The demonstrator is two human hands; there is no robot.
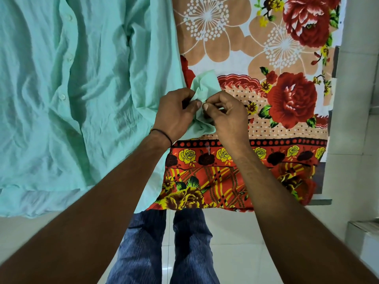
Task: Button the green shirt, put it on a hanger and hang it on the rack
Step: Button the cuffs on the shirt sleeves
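Your green shirt (61,99) lies spread on the floral bedsheet (266,58), which keeps its sleeve cuff (205,85) easy to lift. Your left hand (176,115) and right hand (225,117) meet there, the fingers (206,107) of both hands pinched tight on the cuff's 2 edges, probably to fasten its button.

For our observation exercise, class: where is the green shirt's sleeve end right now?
The sleeve end lies mid-frame in the head view, right of the green shirt, pinched by the left hand and right hand over the floral sheet.
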